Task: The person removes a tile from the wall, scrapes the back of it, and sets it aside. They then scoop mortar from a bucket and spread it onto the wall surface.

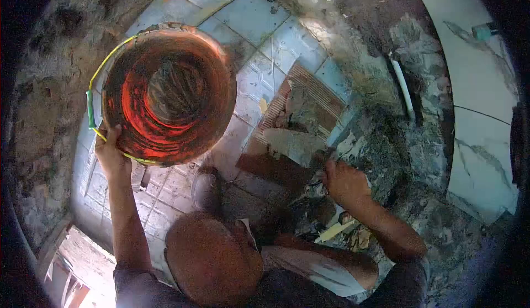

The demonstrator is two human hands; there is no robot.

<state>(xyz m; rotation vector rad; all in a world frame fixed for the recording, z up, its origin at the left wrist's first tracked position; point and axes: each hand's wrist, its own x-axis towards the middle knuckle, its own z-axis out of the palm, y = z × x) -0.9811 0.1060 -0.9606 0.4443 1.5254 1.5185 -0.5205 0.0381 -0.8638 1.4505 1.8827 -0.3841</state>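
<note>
Fingers of my left hand [110, 153] are curled over the lower rim of the bucket [171, 92], which I hold up off the tiled floor [248, 15], tipped so its mouth faces me; the inside is smeared dark with red showing through, and I see no load in it. Its thin yellow wire handle [90, 109] with a green sleeve lies slack along the rim beside my thumb. My right hand [345, 182] is closed round the grip of a trowel [295, 145], its grey blade lying low over the broken patch of floor, near the rubble [386, 142].

I judge the bucket light as it is, stiff in the wall but springy at the rim; the crust inside makes it gritty rather than slippery, so a pinch on the rim will serve, though the wire handle would carry it better with any weight in it. The trowel is rigid and blade-heavy; the place to hold it is the handle, well back from the edge.
</note>
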